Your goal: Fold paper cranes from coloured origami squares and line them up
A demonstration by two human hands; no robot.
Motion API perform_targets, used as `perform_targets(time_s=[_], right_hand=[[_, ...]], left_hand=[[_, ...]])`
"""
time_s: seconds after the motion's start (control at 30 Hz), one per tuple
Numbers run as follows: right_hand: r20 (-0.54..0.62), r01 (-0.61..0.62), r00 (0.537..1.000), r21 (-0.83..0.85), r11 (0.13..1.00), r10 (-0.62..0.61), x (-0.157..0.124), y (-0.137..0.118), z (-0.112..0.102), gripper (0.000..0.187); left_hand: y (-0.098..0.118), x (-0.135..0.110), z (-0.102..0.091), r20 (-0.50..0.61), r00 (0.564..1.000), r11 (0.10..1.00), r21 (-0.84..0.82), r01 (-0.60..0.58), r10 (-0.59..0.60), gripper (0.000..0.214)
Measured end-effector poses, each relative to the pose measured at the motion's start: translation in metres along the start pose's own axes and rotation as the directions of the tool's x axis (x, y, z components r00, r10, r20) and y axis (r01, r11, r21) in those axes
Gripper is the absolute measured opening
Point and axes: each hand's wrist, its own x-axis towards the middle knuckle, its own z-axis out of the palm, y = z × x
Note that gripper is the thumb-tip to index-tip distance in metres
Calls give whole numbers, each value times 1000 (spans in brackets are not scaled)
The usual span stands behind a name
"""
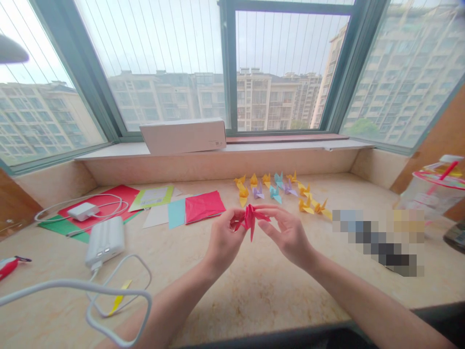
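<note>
Between my two hands, above the stone counter (232,300), is a red paper crane (250,218) with a point hanging down. My left hand (227,235) pinches its left side between thumb and fingers. On the other side, the fingers of my right hand (286,232) are closed on the crane's right wing. Just beyond my hands stand several folded paper cranes in orange, blue and purple, among them a blue crane (275,194) and a yellow crane (242,195). A stack of red paper squares (205,207) lies beyond my left hand, overlapping light blue paper (176,213).
At left, a white power bank (105,241) and a charger (83,212) trail looping cables (119,291) over coloured sheets. A white box (183,136) sits on the window ledge. To the right are a plastic cup (432,196) and a blurred-out patch (378,237).
</note>
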Motion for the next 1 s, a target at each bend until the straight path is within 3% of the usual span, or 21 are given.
perform_targets(time_s=[0.1,0.23,0.37,0.53,0.77,1.0], right_hand=[[89,109,991,-117,987,-99,0,-3,-2,26],[114,163,983,-218,962,-140,0,-1,-2,31],[107,166,984,-212,963,-146,0,0,-2,30],[43,177,984,-209,962,-172,2,0,-2,25],[16,187,982,-226,956,-188,3,-6,-3,29],[24,161,987,-223,961,-160,3,-3,-4,33]], left_hand=[[3,-1,0,45,999,999,-50,-2,4,22],[12,-2,0,63,998,997,-82,-9,14,34],[13,-2,0,94,995,981,-189,39,-21,33],[8,-4,2,168,984,941,-321,109,-56,50],[12,-4,4,215,976,929,-351,114,-39,46],[5,-6,3,238,971,938,-334,97,-15,68]])
